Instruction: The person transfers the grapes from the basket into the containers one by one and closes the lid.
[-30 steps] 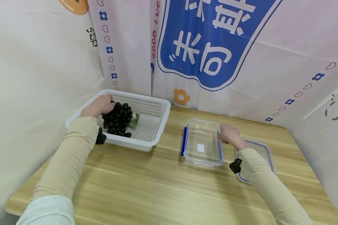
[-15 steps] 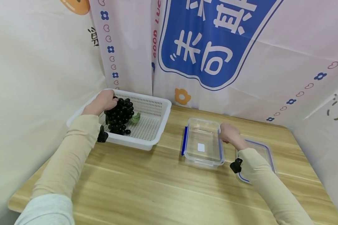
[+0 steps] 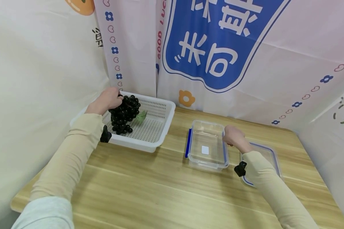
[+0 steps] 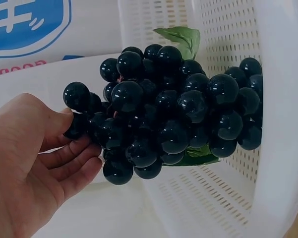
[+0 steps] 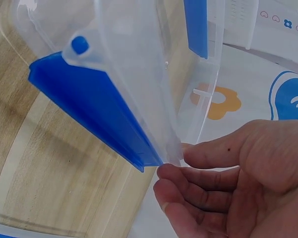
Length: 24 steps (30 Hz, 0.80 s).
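My left hand (image 3: pixel 109 99) pinches the top end of a bunch of dark grapes (image 3: pixel 125 111) over the white perforated basket (image 3: pixel 166 124). In the left wrist view the thumb and fingers grip the end grapes (image 4: pixel 77 111), and the cluster stretches away toward the basket wall. Green leaves (image 4: pixel 183 39) stick out from the bunch. At the right, my right hand (image 3: pixel 234 136) holds the side rim of a clear plastic food container (image 3: pixel 207 140) between thumb and fingers. Seen from the right wrist, a blue side latch (image 5: pixel 96 109) hangs folded down beside the fingertips.
A clear lid (image 3: pixel 263 151) with a blue seal lies on the wooden table (image 3: pixel 160 190), partly under the right forearm. Behind the table hangs a printed cloth (image 3: pixel 246 95). The white basket stands at the back left.
My left hand has moved up and slightly right, lifting the grape bunch so that it hangs more upright. The right hand and the container have stayed in place.
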Motion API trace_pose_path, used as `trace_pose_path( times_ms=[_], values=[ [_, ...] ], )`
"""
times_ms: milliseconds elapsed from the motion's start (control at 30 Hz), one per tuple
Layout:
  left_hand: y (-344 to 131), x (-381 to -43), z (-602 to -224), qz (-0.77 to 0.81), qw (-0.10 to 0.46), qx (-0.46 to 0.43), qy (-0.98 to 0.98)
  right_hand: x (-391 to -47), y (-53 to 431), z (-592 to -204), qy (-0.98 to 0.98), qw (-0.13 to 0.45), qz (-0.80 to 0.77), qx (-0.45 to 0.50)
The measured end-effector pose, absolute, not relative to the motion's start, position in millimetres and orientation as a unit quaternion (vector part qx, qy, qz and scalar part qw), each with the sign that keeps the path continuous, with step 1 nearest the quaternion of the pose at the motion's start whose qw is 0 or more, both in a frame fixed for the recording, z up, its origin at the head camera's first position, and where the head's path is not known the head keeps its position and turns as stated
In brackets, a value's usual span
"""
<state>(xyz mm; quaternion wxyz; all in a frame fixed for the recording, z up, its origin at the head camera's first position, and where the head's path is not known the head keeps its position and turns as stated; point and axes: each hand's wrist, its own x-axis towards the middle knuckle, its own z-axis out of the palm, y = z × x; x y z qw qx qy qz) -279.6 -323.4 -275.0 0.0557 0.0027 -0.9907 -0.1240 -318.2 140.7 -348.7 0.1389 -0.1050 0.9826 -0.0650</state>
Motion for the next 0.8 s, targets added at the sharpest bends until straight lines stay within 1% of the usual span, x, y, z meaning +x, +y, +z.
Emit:
trace_pose_path(
  times_ms=[500,800],
  values=[
    [-310,-278,-262,-0.121,0.091,-0.022,-0.988,-317,141,-345,0.984,0.131,-0.057,-0.104],
    [-302,-277,-258,-0.116,0.096,-0.017,-0.989,-314,141,-346,0.983,0.139,-0.063,-0.102]
  ],
)
